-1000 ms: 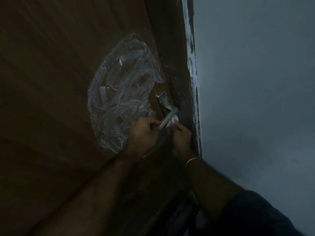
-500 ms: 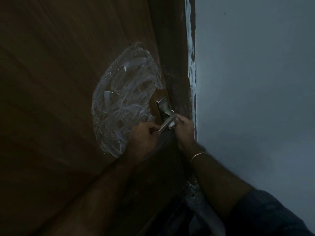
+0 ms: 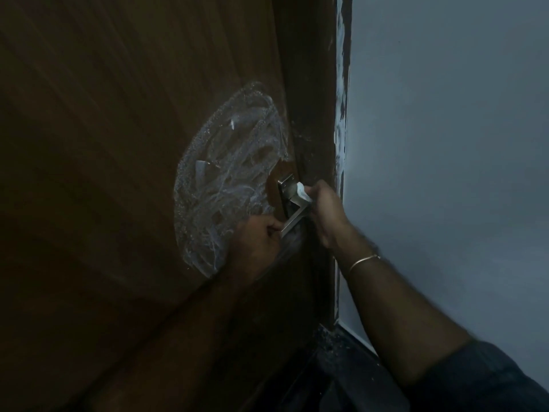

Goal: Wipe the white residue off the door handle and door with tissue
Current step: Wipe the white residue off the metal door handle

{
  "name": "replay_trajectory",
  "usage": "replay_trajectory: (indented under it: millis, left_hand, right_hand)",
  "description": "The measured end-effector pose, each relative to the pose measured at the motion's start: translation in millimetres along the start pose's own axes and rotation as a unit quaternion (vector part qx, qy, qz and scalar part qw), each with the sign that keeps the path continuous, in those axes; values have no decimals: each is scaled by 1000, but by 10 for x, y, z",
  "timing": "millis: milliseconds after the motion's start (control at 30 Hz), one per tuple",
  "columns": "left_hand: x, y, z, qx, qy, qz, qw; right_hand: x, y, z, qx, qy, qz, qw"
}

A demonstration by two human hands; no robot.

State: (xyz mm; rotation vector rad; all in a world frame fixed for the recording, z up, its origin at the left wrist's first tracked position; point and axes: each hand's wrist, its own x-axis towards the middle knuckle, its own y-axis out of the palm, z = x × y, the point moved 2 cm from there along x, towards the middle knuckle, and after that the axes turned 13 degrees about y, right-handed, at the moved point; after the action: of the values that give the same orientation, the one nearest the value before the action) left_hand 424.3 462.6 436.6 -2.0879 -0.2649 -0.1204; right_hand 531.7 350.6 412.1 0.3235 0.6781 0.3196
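A dark brown wooden door (image 3: 104,144) fills the left of the head view. A large oval smear of white residue (image 3: 225,179) covers it left of the silver lever handle (image 3: 292,214). My left hand (image 3: 255,242) grips the free end of the lever. My right hand (image 3: 326,209) holds a small white tissue (image 3: 303,193) pressed against the upper part of the handle, near its backplate (image 3: 286,187). A thin bangle sits on my right wrist.
The dark door frame (image 3: 315,114) runs beside the handle, with white paint smudges along its edge (image 3: 341,84). A grey-blue wall (image 3: 445,144) takes up the right. The scene is dim.
My right hand has slid the tissue up the lever from its lower part to the top near the backplate. My left hand has kept its grip on the lever's end.
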Motion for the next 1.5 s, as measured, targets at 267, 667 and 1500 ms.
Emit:
replay_trajectory:
  millis: [267, 667, 1500]
  left_hand:
    - [-3, -13, -8, 5, -6, -11, 1000]
    - [-36, -51, -66, -40, -22, -15, 999]
    - [-119, -71, -125, -218, -178, -39, 959]
  right_hand:
    - [-124, 303, 154, -261, -307, -207, 891]
    - [-233, 30, 32, -555, -485, -146, 660]
    - [-284, -13, -379, -339, -374, -190, 842]
